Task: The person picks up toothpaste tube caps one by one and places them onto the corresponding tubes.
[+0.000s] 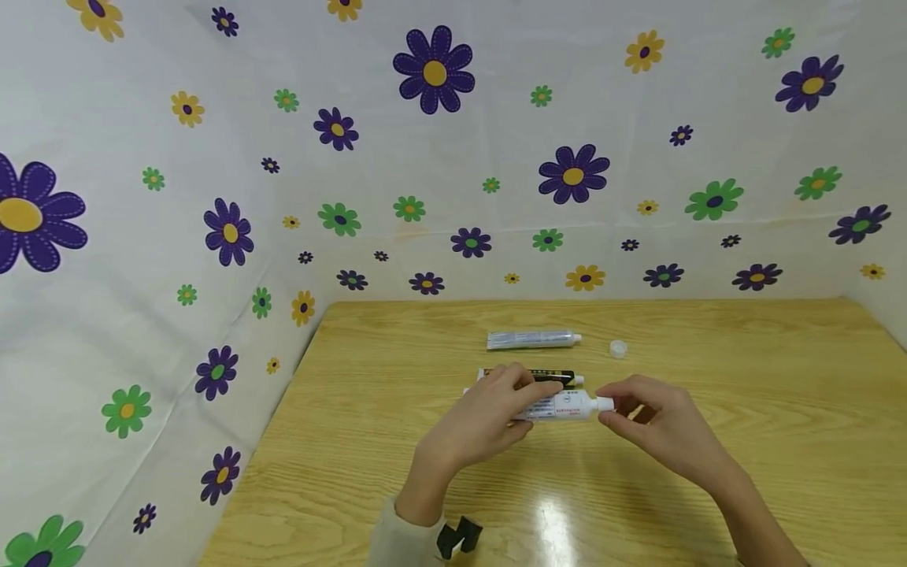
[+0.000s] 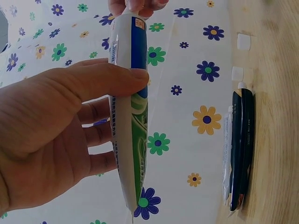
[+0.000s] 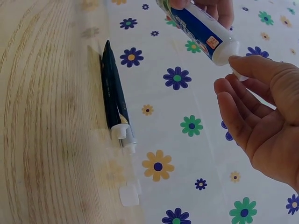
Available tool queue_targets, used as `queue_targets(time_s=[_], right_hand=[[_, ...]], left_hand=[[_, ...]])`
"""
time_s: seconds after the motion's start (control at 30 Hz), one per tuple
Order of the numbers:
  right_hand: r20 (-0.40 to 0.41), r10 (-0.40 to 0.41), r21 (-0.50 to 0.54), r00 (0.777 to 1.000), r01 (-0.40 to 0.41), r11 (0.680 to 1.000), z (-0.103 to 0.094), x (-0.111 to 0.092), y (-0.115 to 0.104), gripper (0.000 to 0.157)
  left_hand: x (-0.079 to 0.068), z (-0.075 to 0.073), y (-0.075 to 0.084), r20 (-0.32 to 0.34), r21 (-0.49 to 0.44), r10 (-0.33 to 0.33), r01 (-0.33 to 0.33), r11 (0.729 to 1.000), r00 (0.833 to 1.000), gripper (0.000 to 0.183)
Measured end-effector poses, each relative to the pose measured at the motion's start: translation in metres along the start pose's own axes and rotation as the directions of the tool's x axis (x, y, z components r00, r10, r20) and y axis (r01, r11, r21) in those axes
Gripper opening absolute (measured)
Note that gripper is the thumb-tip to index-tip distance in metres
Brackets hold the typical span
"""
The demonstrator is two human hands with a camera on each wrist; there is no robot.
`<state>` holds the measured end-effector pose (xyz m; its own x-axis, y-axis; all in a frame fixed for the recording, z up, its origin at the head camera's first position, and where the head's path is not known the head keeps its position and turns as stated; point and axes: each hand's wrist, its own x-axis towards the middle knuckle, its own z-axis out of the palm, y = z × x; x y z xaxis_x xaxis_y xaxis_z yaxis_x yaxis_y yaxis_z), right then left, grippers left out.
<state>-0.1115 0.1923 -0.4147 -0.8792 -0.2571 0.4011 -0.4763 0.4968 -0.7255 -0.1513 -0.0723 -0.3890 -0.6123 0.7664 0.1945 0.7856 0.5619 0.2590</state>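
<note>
Probably the biggest risk sits in the left hand, whose thumb and fingers wrap the soft body of a white tube near the centre of the head view. If that grip tightens while the small cap is loose, paste could be forced out of the neck. A weak grip could be just as troublesome: the body might turn along with any twist at its end. The right hand pinches the cap between thumb and fingertips, so a small slip could drop it on the wooden table. Whether the cap is threaded on or already loose, I cannot tell. A black tube lies just beyond, partly behind the left hand, and a careless knuckle could nudge it.

As for position, the white tube runs sideways between the hands, its body under the left palm and its narrow end pointing right, into the right fingertips. In the right wrist view it slants across the top, apparently lifted off the wood. Higher in the head view lie a silver tube and, to its right, a loose white cap, both well apart from the pinch.
</note>
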Motion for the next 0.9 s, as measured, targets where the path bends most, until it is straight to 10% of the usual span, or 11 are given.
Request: queue_targets(time_s=[0.23,0.5,0.9], right_hand=[[0.041,0.071,0.14,0.997,-0.076,0.987,-0.006,0.001,0.006,0.019],[0.162,0.154,0.398,0.975,-0.207,0.894,-0.006,0.003,0.013,0.024],[0.157,0.16,0.462,0.975,-0.216,0.86,-0.004,0.002,0.014,0.024]], left_hand=[[0.01,-0.001,0.0,-0.016,0.0,0.008,-0.008,1.0,1.0,0.054],[0.007,-0.007,0.001,0.057,-0.027,-0.03,0.032,0.999,0.998,0.054],[0.006,-0.004,0.0,0.014,-0.023,-0.01,0.01,1.0,1.0,0.054]])
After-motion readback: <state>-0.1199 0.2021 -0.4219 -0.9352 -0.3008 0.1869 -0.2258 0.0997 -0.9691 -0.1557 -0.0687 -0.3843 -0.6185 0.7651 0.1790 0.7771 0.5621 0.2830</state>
